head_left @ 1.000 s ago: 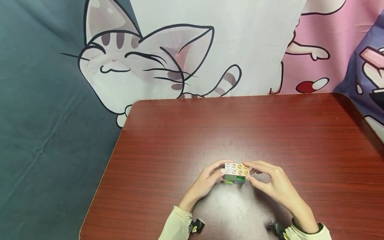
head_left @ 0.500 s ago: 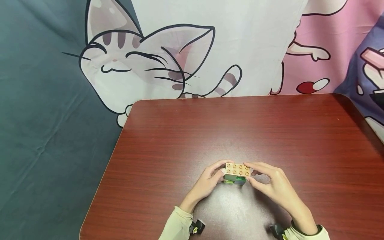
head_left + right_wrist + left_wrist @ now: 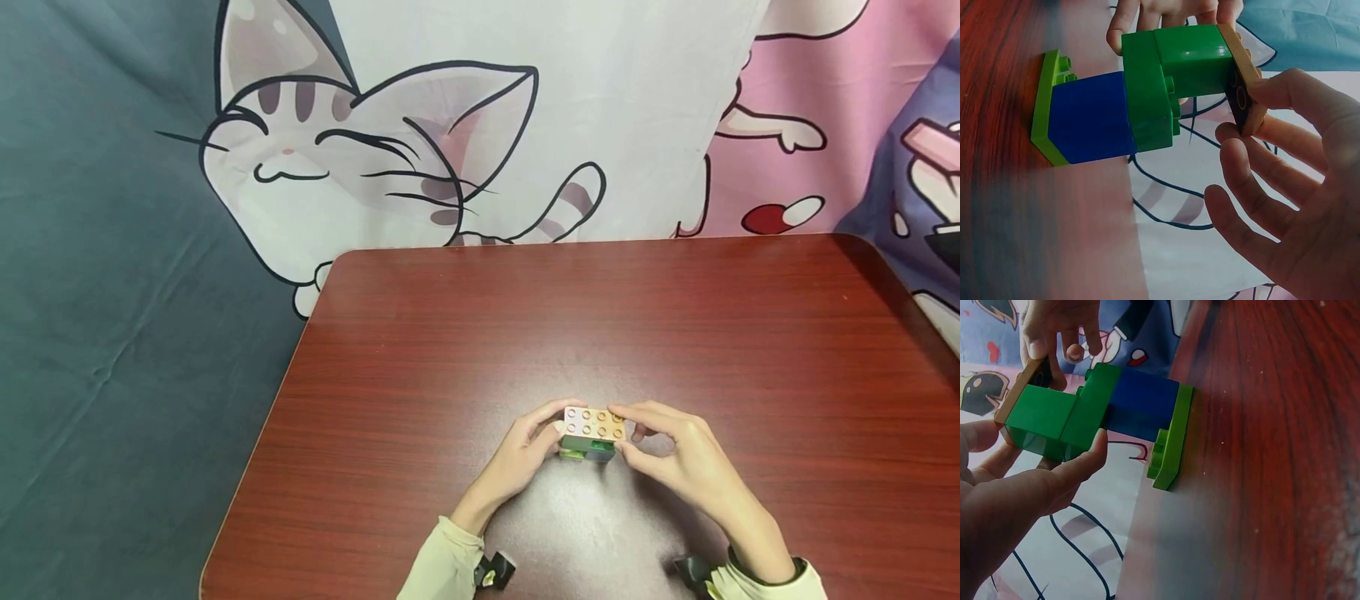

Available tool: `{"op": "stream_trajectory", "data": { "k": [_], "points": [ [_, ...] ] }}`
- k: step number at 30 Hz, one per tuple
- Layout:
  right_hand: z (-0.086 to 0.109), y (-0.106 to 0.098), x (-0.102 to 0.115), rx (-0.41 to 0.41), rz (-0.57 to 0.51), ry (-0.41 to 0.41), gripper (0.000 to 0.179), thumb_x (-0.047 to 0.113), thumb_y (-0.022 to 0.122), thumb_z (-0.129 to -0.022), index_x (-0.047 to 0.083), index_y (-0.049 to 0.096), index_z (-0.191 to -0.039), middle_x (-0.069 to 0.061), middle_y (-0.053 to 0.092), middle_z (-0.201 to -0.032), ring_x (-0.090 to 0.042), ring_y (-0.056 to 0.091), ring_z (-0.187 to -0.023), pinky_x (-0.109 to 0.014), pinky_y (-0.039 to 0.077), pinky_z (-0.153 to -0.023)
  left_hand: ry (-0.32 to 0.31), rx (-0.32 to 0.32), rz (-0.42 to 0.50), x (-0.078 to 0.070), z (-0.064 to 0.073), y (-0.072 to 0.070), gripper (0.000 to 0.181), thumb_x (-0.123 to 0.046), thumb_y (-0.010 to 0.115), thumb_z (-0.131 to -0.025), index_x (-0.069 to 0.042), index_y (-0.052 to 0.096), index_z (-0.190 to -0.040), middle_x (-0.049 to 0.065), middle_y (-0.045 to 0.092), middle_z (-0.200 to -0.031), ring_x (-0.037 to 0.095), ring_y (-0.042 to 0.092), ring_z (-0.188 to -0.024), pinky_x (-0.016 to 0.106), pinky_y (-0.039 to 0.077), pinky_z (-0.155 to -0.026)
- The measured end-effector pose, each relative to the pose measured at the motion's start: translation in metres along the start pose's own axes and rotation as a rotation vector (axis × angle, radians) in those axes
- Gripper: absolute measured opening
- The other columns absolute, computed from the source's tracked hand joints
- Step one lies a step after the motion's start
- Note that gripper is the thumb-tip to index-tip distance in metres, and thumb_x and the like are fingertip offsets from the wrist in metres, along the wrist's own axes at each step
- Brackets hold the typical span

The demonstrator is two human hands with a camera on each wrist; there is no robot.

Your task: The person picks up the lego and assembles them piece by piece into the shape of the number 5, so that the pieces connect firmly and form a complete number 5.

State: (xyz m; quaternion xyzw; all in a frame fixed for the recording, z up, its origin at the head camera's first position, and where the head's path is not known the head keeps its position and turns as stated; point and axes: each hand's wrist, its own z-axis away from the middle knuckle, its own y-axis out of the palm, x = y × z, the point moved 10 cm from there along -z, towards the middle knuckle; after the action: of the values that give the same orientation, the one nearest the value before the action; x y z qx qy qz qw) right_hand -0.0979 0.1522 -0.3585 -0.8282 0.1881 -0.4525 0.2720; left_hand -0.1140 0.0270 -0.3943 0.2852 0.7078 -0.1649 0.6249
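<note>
A tower of toy building bricks stands on the table in front of me. Its base is a flat light-green plate (image 3: 1170, 456), with a blue brick (image 3: 1090, 117) on it. Above the blue one come a wide green brick (image 3: 1147, 90) and a smaller green brick (image 3: 1040, 415) set to one side. Topping it all is a thin tan plate (image 3: 592, 423) with studs, its end overhanging on the right. My left hand (image 3: 512, 458) holds the green bricks between thumb and fingers. The tan plate's overhanging end is pinched by my right hand (image 3: 686, 454), thumb and forefinger at its edges.
The reddish-brown wooden table (image 3: 450, 333) extends around the tower. Behind it hang cartoon-printed cloths, including a cat drawing (image 3: 337, 167). A dark wrist device (image 3: 493, 571) sits by the left sleeve, another (image 3: 693, 575) by the right.
</note>
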Motion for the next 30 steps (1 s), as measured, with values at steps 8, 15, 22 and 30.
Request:
{"op": "stream_trajectory", "data": {
  "k": [8, 15, 22, 30],
  "points": [
    [0.001, 0.002, -0.004, 0.007, 0.001, 0.018, 0.041, 0.008, 0.072, -0.065, 0.014, 0.062, -0.105, 0.006, 0.06, -0.092, -0.006, 0.056, -0.07, -0.017, 0.044, -0.065, -0.034, 0.013, -0.022, -0.001, -0.001, -0.002, 0.035, -0.001, 0.03, -0.09, 0.001, 0.039, -0.125, 0.014, 0.045, -0.119, 0.016, 0.051, -0.1, 0.045, 0.041, -0.081],
    [0.008, 0.004, 0.001, 0.027, 0.061, 0.006, 0.056, 0.015, 0.071, -0.069, 0.013, 0.05, -0.12, 0.004, 0.054, -0.108, -0.009, 0.053, -0.086, -0.018, 0.044, -0.07, -0.052, -0.054, -0.249, 0.003, 0.008, -0.018, 0.04, -0.01, 0.029, -0.093, -0.007, 0.029, -0.133, 0.014, 0.038, -0.129, 0.022, 0.037, -0.116, 0.039, 0.032, -0.093],
    [0.019, -0.01, 0.025, -0.096, 0.119, -0.175, 0.064, 0.035, 0.062, -0.074, -0.003, 0.043, -0.122, -0.014, 0.044, -0.121, -0.024, 0.042, -0.106, -0.018, 0.026, -0.094, 0.168, -0.106, -0.899, -0.009, 0.022, -0.043, 0.067, -0.037, 0.051, -0.083, -0.014, 0.018, -0.137, 0.002, 0.017, -0.14, 0.019, 0.018, -0.126, 0.039, 0.024, -0.098],
    [0.032, 0.02, 0.02, 0.003, 0.224, -0.224, 0.072, 0.047, 0.052, -0.078, -0.004, 0.036, -0.126, -0.024, 0.026, -0.132, -0.036, 0.028, -0.116, -0.034, 0.015, -0.1, 0.39, 0.118, -1.355, 0.0, 0.021, -0.02, 0.086, -0.046, 0.066, -0.066, -0.025, 0.019, -0.134, 0.02, 0.002, -0.14, 0.032, 0.006, -0.127, 0.055, 0.013, -0.096]
  ]
}}
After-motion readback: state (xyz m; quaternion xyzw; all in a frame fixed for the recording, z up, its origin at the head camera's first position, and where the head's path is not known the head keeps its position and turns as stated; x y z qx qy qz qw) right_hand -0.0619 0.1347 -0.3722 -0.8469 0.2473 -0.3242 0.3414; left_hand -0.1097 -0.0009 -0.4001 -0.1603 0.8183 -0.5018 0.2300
